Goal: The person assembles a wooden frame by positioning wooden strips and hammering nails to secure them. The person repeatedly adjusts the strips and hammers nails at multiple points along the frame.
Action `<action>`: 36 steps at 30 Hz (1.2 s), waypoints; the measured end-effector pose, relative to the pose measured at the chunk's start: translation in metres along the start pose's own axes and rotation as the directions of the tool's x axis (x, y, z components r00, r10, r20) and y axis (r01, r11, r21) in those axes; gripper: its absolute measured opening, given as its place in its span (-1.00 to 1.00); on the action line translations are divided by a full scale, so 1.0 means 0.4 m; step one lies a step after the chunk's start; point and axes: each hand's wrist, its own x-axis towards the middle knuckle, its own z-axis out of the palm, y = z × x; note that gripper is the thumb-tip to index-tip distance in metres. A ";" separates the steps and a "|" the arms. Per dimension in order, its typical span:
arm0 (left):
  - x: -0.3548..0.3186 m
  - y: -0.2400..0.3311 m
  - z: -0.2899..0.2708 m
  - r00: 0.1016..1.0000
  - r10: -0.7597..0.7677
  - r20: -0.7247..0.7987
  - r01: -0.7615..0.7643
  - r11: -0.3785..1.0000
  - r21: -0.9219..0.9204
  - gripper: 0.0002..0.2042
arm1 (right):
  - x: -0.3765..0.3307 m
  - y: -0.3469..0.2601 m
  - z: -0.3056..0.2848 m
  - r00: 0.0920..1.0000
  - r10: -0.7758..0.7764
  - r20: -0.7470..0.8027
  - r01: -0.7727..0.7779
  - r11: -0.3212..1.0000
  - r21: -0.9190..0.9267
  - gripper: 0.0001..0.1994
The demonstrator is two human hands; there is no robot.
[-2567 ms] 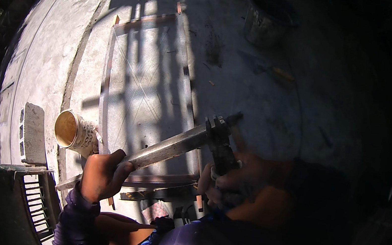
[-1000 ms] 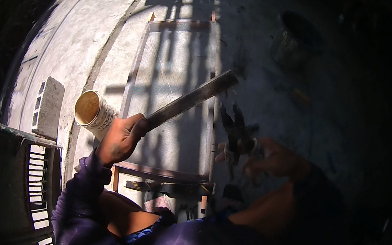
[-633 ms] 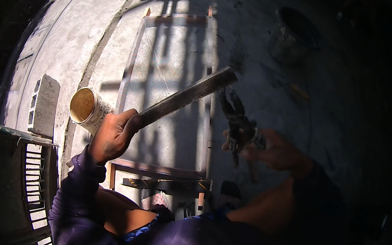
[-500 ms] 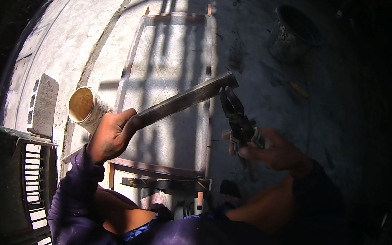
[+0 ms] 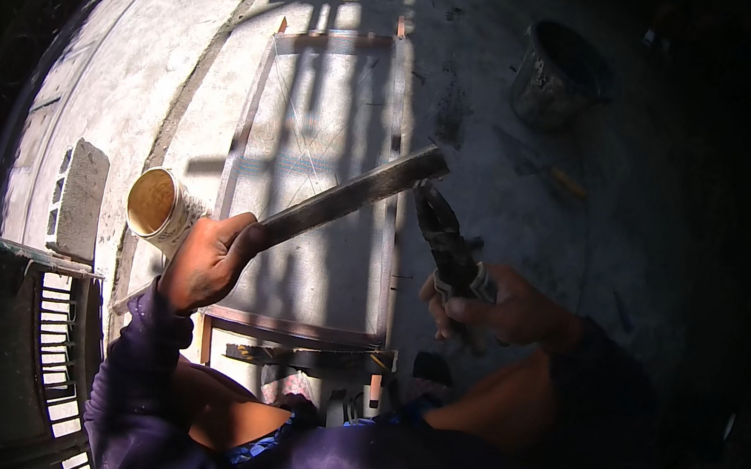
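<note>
My left hand [image 5: 211, 259] is closed round the near end of a narrow dark bar [image 5: 352, 199], which looks like a wooden strip. The bar slants up and to the right, above a screen frame [image 5: 305, 329] lying on the ground. My right hand [image 5: 514, 304] grips a pair of pliers [image 5: 447, 245] by the handles. Their jaws point up and left, right at the far end of the bar. Whether they bite on a nail or on the bar's edge is too dark to make out. Mesh and thin crossed lines show inside the frame.
A pale bucket [image 5: 169, 215] stands left of the frame, beside a hollow concrete block [image 5: 81, 198]. Farther right, in shade, are a dark bucket [image 5: 555, 87] and a trowel with a yellow handle [image 5: 569, 182]. A dark strip [image 5: 310, 357] lies below the frame. Metal bars [image 5: 57, 334] stand at lower left.
The bar's far end has dipped slightly. The pliers and my right hand have shifted a little down and to the left, with the jaws still beside the bar's end.
</note>
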 end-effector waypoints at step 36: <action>0.000 -0.156 -0.071 0.996 -0.092 -0.010 0.093 0.990 0.103 -0.59 | -0.383 0.509 -0.447 0.558 0.592 -0.581 -0.629 0.759 0.169 -0.44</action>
